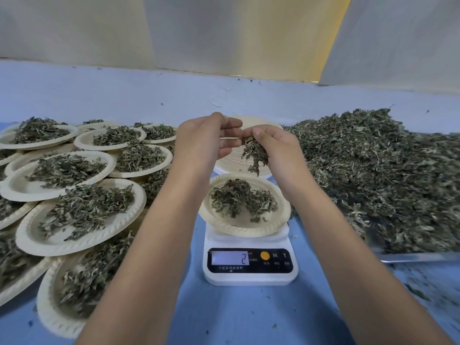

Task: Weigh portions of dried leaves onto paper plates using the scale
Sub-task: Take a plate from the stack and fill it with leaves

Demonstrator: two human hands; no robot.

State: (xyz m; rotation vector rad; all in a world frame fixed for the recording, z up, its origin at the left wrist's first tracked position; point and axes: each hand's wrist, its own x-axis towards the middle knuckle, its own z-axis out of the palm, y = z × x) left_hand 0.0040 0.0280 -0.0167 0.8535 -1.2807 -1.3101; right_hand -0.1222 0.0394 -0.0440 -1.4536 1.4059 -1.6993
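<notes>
Spillage threatens: right hand (276, 145) pinches a clump of dried leaves (255, 154) over the empty plate stack (231, 165), behind the part-filled paper plate (239, 229) on the scale (250, 275); left hand (204, 138) is relaxed, holding nothing, so falling bits may miss

Head-worn view, forward and down, close above scale (250, 262)
</notes>
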